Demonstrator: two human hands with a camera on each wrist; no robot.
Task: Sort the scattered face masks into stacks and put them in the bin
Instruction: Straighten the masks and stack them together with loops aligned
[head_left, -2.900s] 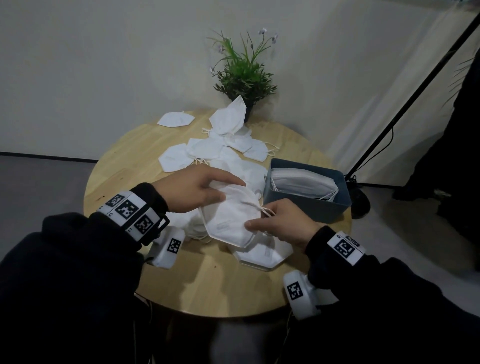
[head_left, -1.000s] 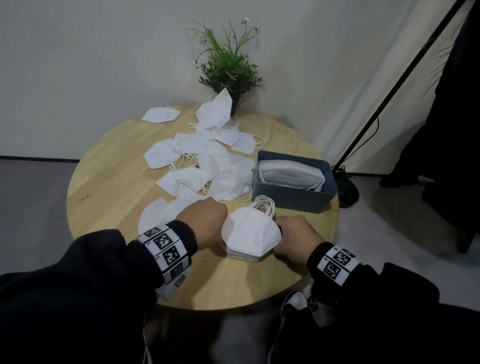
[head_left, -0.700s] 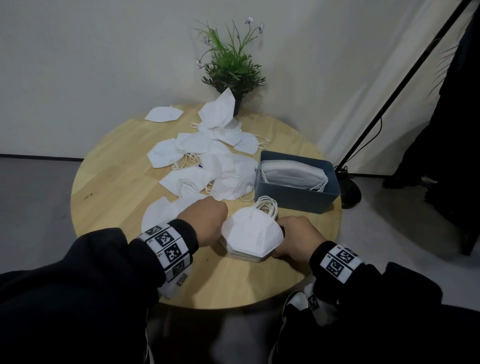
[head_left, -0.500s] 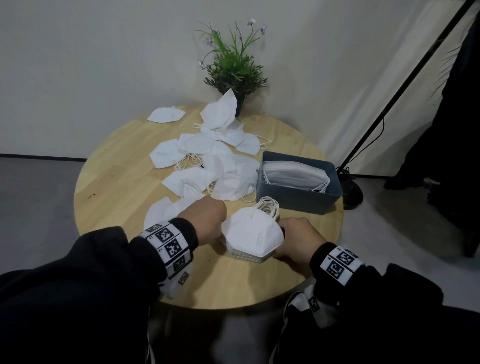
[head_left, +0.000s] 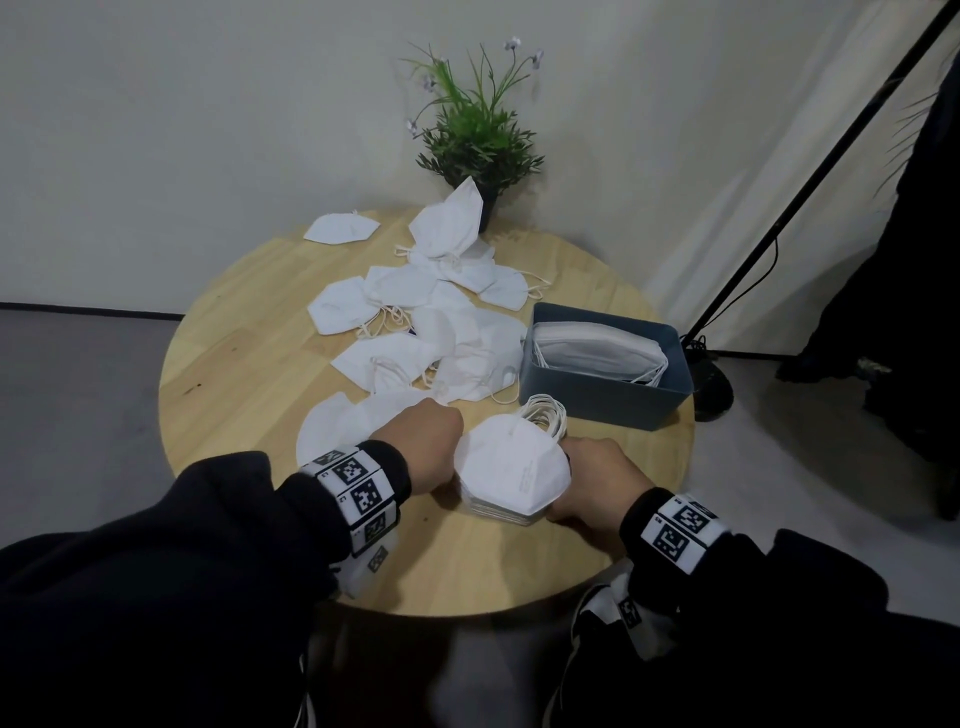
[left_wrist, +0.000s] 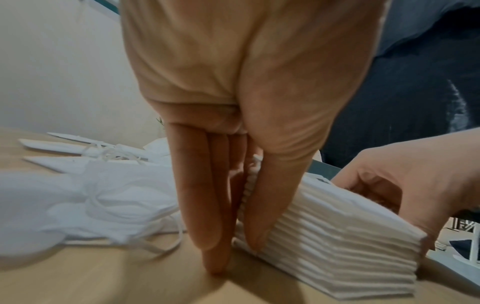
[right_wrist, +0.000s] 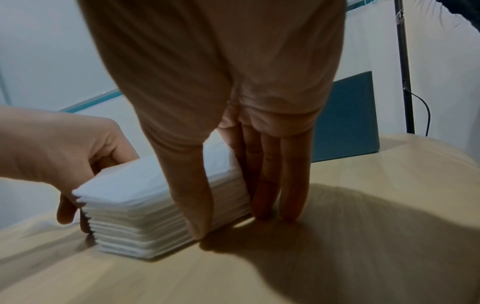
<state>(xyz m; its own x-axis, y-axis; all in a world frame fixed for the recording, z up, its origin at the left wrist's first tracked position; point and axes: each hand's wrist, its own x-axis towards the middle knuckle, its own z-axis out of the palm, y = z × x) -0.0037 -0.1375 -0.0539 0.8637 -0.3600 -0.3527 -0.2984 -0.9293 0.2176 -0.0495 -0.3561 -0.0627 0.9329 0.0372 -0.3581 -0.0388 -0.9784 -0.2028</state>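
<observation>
Stack of folded face masks (head_left: 511, 475) squared on round wooden table (head_left: 244, 364): left hand (head_left: 423, 447), right hand (head_left: 597, 480), straight fingers pressing opposite sides, aligning edges before transfer to blue bin (head_left: 602, 397).

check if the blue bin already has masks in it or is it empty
Not empty. The head view shows the blue bin already holding a stack of white masks, lying below its rim.

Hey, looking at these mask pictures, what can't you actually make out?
- Head view: the fingers of left hand and right hand are hidden behind the knuckles and the stack of masks.
- Head view: the depth of the masks in the bin is hidden by its wall.
- Left wrist view: the loose masks are blurred, uncountable.
- Print on the top mask: too small.
</observation>
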